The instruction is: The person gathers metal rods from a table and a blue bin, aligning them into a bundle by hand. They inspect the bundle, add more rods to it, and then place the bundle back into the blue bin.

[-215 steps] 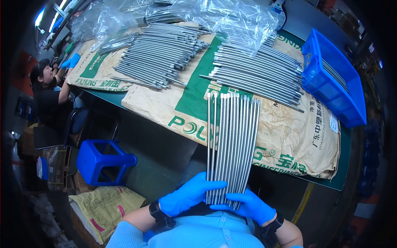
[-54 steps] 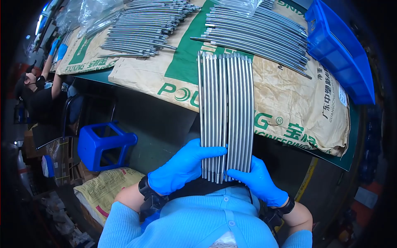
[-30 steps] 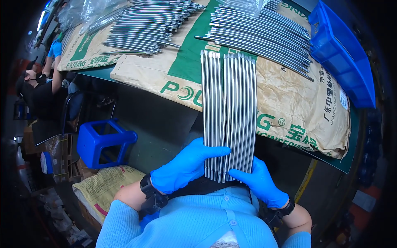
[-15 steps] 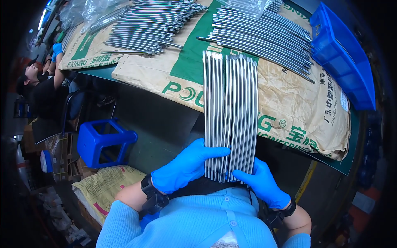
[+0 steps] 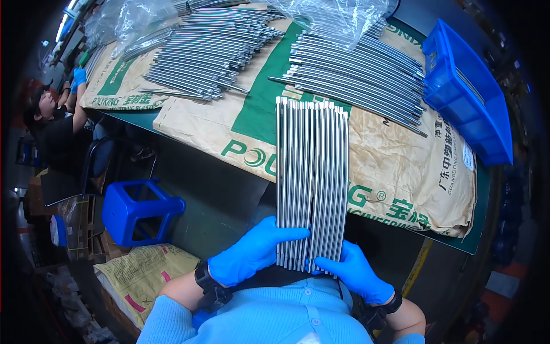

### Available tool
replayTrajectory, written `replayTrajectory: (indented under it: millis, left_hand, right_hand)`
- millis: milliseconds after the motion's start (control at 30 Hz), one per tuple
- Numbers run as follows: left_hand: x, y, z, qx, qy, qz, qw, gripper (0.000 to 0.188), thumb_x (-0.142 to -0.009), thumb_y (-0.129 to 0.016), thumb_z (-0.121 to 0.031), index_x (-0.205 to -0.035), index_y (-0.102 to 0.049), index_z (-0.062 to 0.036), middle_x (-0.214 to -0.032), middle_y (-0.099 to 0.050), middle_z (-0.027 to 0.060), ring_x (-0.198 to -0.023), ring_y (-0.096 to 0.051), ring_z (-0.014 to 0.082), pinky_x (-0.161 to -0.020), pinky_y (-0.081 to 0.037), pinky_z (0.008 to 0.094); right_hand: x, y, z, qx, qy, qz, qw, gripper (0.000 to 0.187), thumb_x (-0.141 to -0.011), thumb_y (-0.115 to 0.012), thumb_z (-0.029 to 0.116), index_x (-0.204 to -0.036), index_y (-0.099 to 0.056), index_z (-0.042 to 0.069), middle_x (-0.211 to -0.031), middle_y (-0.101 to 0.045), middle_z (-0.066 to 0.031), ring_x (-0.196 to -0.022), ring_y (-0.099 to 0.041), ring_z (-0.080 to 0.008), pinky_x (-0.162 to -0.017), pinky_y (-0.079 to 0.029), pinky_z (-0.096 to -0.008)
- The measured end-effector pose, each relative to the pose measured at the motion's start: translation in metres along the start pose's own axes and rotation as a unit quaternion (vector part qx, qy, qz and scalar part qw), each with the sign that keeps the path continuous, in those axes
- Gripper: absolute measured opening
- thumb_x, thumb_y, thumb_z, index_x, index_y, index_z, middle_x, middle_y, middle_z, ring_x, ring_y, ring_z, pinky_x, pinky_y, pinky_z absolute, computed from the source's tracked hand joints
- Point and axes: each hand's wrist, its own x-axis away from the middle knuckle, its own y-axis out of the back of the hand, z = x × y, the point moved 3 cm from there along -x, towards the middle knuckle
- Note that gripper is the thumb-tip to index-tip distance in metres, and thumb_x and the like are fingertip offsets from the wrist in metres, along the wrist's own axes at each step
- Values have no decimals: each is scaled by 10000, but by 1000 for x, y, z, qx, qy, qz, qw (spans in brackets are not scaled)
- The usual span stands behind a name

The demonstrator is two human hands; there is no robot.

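Blue plastic bin (image 5: 455, 112) holding slim rods (image 5: 471, 88), left grip (image 5: 247, 252) and right grip (image 5: 360, 273) clasping a bundle of metal rods (image 5: 312, 183)

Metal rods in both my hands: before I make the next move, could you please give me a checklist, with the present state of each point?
1. Left hand grips the metal rods: ok, its thumb lies across their front.
2. Right hand supports them: ok, it holds them at the lower right.
3. Row closed up without gaps: not ok, a narrow dark gap shows near the middle, in the lower part.
4. Rods off the brown paper sack: cannot tell, their upper part overlaps it in this view.
5. Back of the row in order: cannot tell, it is hidden.
6. Both hands gloved: ok, in blue.
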Motion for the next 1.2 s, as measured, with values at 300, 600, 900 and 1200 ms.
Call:
replayTrajectory:
  millis: [300,600,900,1200]
  left_hand:
    - [0,1,-1,1,19,-4,1000,395,-806,-636,-84,-1160,-511,37,-1059,-612,168,-913,-635,246,-798,-533,364]
    - [-1,1,1,-18,5,-17,1000,409,-806,-634,-81,-1175,-500,37,-1070,-604,173,-920,-632,247,-801,-532,368]
    - [8,-4,-2,3,25,-24,999,449,-786,-635,-30,-1201,-471,21,-1101,-583,160,-978,-606,246,-846,-515,379]
    - [6,-3,-1,17,1,-4,1000,383,-796,-612,-20,-1160,-506,35,-1061,-606,166,-929,-629,236,-838,-520,368]
  right_hand:
    - [0,1,3,-1,-12,5,1000,300,-814,-663,129,-1063,-583,-18,-909,-658,-84,-777,-619,-105,-714,-498,-233]
    - [-3,2,-3,14,-3,1,1000,314,-810,-669,135,-1070,-579,-16,-917,-657,-88,-771,-622,-110,-704,-503,-237]
    - [0,9,-7,-12,-12,20,1000,337,-823,-638,97,-1120,-542,-32,-973,-645,-107,-824,-627,-133,-753,-507,-266]
    - [6,13,-2,-47,0,21,999,302,-828,-616,63,-1111,-556,-25,-969,-649,-105,-864,-625,-142,-788,-504,-280]
